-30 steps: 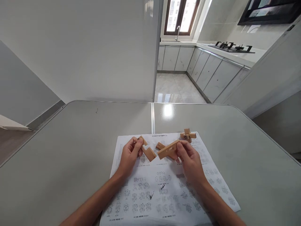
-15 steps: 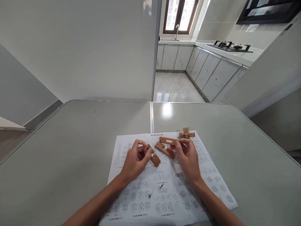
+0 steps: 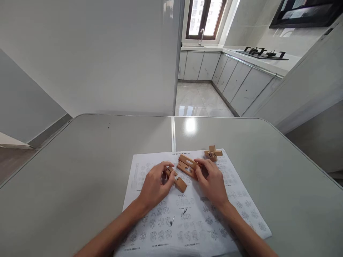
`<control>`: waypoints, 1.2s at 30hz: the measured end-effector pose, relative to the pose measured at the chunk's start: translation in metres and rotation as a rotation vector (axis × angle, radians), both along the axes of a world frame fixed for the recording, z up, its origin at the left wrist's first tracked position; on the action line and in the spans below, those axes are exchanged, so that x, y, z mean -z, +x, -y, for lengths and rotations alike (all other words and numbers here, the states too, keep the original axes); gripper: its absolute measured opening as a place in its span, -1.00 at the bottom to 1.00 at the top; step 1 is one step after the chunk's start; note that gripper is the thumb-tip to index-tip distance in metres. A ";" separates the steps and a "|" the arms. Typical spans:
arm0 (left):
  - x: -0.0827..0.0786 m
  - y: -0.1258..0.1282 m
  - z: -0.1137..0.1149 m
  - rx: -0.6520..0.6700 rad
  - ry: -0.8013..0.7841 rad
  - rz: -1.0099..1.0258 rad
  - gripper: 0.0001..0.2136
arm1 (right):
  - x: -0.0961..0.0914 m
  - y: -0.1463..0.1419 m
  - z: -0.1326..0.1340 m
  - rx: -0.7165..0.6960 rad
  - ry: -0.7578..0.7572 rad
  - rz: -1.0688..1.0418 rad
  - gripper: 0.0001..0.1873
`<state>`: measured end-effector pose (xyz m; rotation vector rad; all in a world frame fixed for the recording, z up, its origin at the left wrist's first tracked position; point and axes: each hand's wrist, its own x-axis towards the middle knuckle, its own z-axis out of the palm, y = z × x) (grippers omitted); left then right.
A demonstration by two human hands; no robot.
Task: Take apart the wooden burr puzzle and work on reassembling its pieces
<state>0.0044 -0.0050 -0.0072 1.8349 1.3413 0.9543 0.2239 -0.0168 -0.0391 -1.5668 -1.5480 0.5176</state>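
Between the thumb and fingers of my left hand [image 3: 157, 182] is a notched wooden puzzle piece [image 3: 180, 184], marked with a dark character at its upper end and slanting down to the right. My right hand [image 3: 213, 180] pinches the right end of a slotted wooden puzzle piece [image 3: 187, 159]. Directly below and alongside it lies another notched wooden puzzle piece [image 3: 184, 169], its right end partly behind my right fingers. An assembled cross-shaped wooden puzzle [image 3: 213, 153] stands behind my right hand. Under everything is a printed sheet [image 3: 187, 228] with rows of small diagrams.
The pale table [image 3: 80, 178] has a seam [image 3: 173, 134] down its far half. Beyond its far edge are a white panel [image 3: 107, 53] and a kitchen with cabinets [image 3: 241, 82] and a gas stove [image 3: 264, 53].
My right hand has lowered the slotted piece and tilted it, so it now lies parallel to the notched piece beside it. My left hand has shifted slightly right and down with its piece.
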 end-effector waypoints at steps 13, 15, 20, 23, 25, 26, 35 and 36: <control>0.010 0.000 -0.002 0.137 0.251 -0.347 -0.90 | 0.001 -0.003 0.001 -0.067 0.028 0.109 -0.81; 0.009 0.000 -0.002 0.151 0.277 -0.386 -0.90 | 0.001 -0.003 0.001 -0.079 0.034 0.118 -0.80; 0.009 0.001 -0.001 0.169 0.320 -0.436 -0.90 | 0.002 -0.004 0.000 -0.106 0.033 0.118 -0.79; 0.011 0.001 0.000 0.165 0.328 -0.441 -0.90 | -0.001 -0.005 0.000 -0.130 0.029 0.106 -0.78; 0.011 0.001 0.001 0.159 0.339 -0.419 -0.89 | -0.003 -0.006 0.001 -0.149 0.032 0.099 -0.76; 0.010 0.000 0.001 0.168 0.354 -0.400 -0.88 | -0.004 -0.007 0.002 -0.164 0.033 0.095 -0.74; -0.001 0.000 0.004 0.520 0.411 -0.323 -0.61 | -0.006 -0.009 0.003 -0.275 0.007 0.024 -0.60; -0.001 0.000 0.003 0.551 0.414 -0.340 -0.58 | -0.006 -0.009 0.003 -0.273 0.005 0.010 -0.61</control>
